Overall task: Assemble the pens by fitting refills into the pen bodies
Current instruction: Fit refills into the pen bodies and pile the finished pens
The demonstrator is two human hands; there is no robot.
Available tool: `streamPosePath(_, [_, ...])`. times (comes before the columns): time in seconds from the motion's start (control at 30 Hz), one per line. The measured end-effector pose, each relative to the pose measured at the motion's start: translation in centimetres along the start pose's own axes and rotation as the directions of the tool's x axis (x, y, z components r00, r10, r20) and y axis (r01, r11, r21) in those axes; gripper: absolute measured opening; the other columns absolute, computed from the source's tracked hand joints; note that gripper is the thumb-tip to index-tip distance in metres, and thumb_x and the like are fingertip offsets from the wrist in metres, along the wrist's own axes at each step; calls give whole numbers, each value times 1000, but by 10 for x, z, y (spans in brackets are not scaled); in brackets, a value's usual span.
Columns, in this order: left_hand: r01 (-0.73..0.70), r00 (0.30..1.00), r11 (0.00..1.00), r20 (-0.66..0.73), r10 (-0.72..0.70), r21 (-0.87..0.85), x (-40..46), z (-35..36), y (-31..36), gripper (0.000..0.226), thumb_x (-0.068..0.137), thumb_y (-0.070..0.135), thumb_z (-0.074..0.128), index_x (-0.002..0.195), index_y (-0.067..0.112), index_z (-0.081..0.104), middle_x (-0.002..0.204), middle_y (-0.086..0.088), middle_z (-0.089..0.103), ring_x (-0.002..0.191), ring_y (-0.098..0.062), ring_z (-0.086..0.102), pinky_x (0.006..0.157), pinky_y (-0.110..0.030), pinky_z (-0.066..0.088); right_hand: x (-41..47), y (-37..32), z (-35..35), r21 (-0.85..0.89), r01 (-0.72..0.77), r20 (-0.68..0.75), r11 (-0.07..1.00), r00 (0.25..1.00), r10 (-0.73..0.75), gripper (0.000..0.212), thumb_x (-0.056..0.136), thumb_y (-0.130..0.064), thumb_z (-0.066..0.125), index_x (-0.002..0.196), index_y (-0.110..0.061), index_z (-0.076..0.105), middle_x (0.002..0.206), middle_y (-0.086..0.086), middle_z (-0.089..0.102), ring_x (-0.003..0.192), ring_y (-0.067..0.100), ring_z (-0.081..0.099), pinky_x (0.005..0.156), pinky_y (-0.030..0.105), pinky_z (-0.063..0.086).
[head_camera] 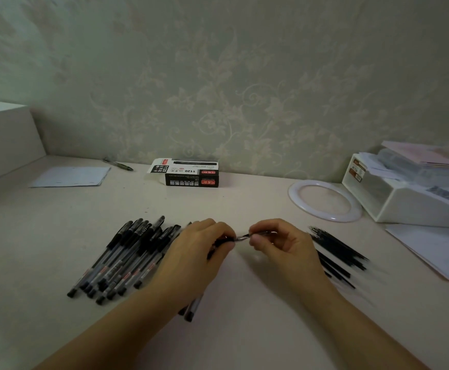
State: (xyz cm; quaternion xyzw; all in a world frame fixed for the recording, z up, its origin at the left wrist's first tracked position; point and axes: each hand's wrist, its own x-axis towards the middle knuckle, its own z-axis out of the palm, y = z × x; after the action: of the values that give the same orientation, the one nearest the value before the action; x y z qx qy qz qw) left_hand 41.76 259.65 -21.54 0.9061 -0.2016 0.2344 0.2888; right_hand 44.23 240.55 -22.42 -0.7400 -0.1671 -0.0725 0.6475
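- Head view: the left hand (202,245) pinches a pen body (219,241), and the right hand (279,243) pinches a refill (258,233) just above the surface (244,303).
- The two parts lie on one left-right axis, tips almost meeting between the hands.
- Spare refills (335,252) lie right, pens (127,257) left.

Dim, greenish cast; soft, wide-angle warping

Left hand (199,245) and right hand (279,243) pinch a pen (240,237) between them.
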Motion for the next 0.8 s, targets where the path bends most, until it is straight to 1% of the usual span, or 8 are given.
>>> streamPosePath(0.1, [-34,999,999,34,34,-20,0,3,5,13,92,26,61,103,22,67,90,10,62,82,-6,53,72,-25,47,-3,-1,2,12,24,102,1000,994,-25,20,85,-7,73,91,-26,74,89,2,75,78,17,72,73,21,56])
streamPosePath(0.2, [5,999,998,32,-3,-68,0,5,6,17,91,27,62,107,21,62,95,9,63,83,-3,57,73,-17,49,-3,-1,1,42,7,86,999,996,-10,14,85,-10,73,92,-22,72,83,6,74,70,20,71,69,22,56])
streamPosePath(0.27, [5,999,997,47,-2,-71,1,4,5,16,92,25,61,107,21,60,95,9,63,83,-2,57,72,-13,48,-3,-1,2,37,-4,82,999,997,1,7,88,-16,71,88,-22,71,75,8,73,62,19,68,62,21,54])
streamPosePath(0.33, [-31,998,999,61,33,-38,2,3,5,12,93,23,58,105,21,61,94,8,63,83,-4,55,72,-16,47,-3,-1,3,8,-7,92,1000,996,7,5,91,-22,68,87,-24,70,69,8,71,56,15,63,56,21,50])
streamPosePath(0.43, [-31,998,999,46,30,17,1,-1,5,11,96,29,54,104,25,61,89,11,60,79,-7,54,70,-31,49,-2,-1,1,2,9,119,1000,993,-9,14,96,-19,59,89,-22,72,74,7,71,61,12,61,60,21,50])
streamPosePath(0.53, [-34,998,999,61,33,15,0,-2,6,10,96,33,52,101,29,60,84,12,57,74,-6,52,65,-35,49,-2,-2,1,19,3,132,1000,991,-6,17,97,-15,57,89,-19,72,75,6,71,63,12,61,62,21,51])
streamPosePath(0.63, [-58,996,998,68,59,-29,0,-2,9,8,95,28,56,98,25,63,80,9,57,70,-8,51,62,-32,46,-1,-1,0,38,-13,131,999,991,8,16,96,-12,59,88,-16,73,73,8,71,61,12,61,60,20,49])
streamPosePath(0.8, [-31,998,996,50,36,-87,-1,-1,11,3,91,23,62,93,23,65,78,10,58,69,-7,52,62,-28,44,0,1,-1,57,-23,146,998,989,14,14,95,-11,61,88,-14,73,72,9,72,61,14,62,59,21,50])
